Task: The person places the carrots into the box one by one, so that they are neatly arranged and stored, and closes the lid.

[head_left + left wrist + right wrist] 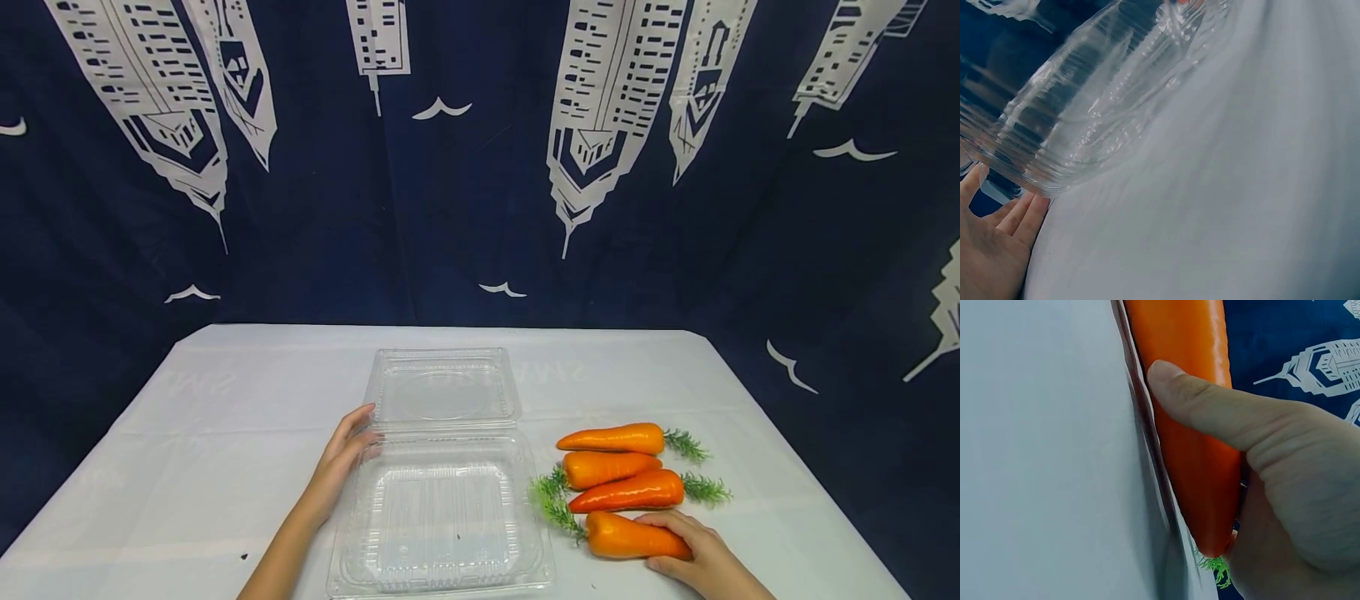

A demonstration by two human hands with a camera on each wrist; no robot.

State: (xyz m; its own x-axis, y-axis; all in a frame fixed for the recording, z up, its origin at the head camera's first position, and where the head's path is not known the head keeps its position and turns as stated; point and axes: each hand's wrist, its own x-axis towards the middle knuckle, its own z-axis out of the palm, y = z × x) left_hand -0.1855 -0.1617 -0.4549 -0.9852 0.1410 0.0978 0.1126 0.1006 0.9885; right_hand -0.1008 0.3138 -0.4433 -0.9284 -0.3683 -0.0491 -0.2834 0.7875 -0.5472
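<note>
A clear plastic clamshell container (442,521) lies on the white table with its lid (444,387) folded back flat behind it. At its left side, close to the hinge, my left hand (341,462) has its fingertips against the wall; the left wrist view shows these fingers (1032,222) extended, not curled. My right hand (701,550) grips the narrow end of the nearest orange carrot (622,535), thumb on one side and fingers on the other. In the right wrist view the thumb (1194,397) presses along that carrot (1200,469). Its leafy top points left toward the container.
Behind the gripped carrot lie a redder carrot (633,492), another orange carrot (609,468) and a farther one (618,437), their green tops facing alternate ways. A dark blue printed curtain (465,208) hangs behind the table. A small dark speck (243,556) is at the front left.
</note>
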